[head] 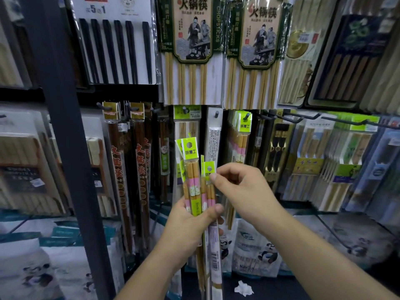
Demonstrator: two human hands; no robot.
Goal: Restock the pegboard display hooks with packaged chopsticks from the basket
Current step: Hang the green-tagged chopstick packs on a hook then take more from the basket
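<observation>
– Chopstick packs: where do we find them, reading from the left?

– At about 6 o'clock from the picture's centre. Our left hand grips the bundle round its lower middle, fingers curled behind and thumb laid across the front. The packs stand nearly upright, with their green tops at 12 o'clock.

– And to the right of the bundle?

– Our right hand pinches the header card of one shorter pack between thumb and forefinger; the other fingers are loosely curled. We cannot tell whether that pack is free of the bundle.

– How do we judge it will handle?

– Light, we think. The sticks are stiff along their length, but the clear film looks slick, so packs may slide against one another in a loose grip. The header card is thin and could crease or tear at its punched hole.

– Where, then, should we take hold?

– On the card just below the hole, so that the hole stays clear for the peg, while the left hand holds the rest.

– Which peg?

– A likely one is the hook at 1 o'clock from the right hand, where matching hanging packs show.
</observation>
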